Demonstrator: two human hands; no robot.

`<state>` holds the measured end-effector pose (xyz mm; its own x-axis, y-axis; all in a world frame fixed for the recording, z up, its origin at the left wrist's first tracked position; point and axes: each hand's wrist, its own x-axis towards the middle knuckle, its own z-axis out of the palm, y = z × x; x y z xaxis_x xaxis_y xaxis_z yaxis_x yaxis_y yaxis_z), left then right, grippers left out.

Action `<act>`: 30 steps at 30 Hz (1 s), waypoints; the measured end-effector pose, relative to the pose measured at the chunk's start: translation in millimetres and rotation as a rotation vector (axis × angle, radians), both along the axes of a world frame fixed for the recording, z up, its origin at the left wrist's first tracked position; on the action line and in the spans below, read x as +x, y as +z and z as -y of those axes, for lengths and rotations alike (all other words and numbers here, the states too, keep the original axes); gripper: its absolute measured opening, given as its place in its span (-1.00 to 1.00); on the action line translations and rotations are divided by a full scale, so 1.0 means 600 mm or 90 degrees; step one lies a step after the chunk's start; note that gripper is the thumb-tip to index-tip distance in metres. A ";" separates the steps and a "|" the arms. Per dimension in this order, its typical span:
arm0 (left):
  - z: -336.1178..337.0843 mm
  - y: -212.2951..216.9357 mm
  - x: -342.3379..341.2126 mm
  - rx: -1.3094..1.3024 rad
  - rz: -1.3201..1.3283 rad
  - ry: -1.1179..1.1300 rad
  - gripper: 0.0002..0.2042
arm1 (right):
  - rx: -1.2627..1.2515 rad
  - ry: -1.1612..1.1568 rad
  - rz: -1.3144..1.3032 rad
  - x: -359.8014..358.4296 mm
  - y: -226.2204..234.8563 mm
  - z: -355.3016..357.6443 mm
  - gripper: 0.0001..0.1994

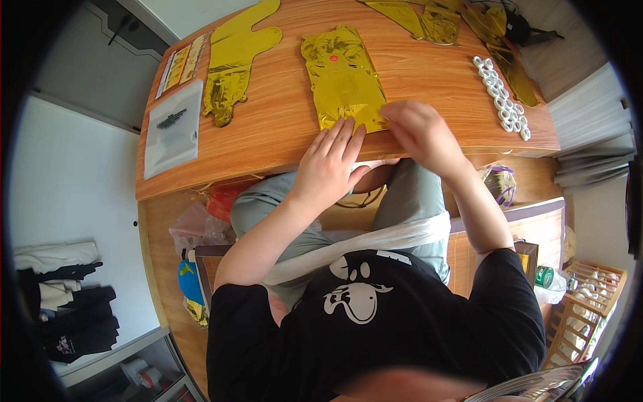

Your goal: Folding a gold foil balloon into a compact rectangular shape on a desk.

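A flat, folded gold foil balloon with a small red round sticker lies on the wooden table in front of me. My left hand rests on its near end, fingers stretched out and pressing the foil down. At the balloon's near right corner is my right hand, its fingers bent and closed together at the foil's edge. The thumb of that hand is mostly hidden, so its exact hold is hard to see. To the left lies another flat gold foil balloon, unfolded at its far end.
Small white rolls stand in rows at the right of the table. More gold foil lies at the far right, near a black object. Clear bags with thin black sticks and a printed card are at the left.
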<state>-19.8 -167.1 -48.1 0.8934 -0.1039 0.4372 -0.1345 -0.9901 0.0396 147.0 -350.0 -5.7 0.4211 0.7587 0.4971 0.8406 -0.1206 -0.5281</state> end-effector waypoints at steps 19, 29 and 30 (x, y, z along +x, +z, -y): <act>-0.110 0.071 -0.020 -0.168 0.007 -0.083 -0.69 | -0.163 0.085 0.252 -0.019 -0.033 0.010 -0.52; -0.117 0.047 -0.051 -0.111 0.035 -0.018 -0.67 | -0.169 0.080 0.226 -0.018 -0.030 0.012 -0.52; -0.122 0.049 -0.052 -0.104 0.023 -0.015 -0.66 | -0.170 0.081 0.227 -0.017 -0.027 0.010 -0.52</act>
<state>-50.9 -94.2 -18.7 0.8753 -0.0498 0.4811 -0.1616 -0.9676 0.1940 136.5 -356.1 -22.0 0.1542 0.9143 0.3745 0.9810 -0.0965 -0.1682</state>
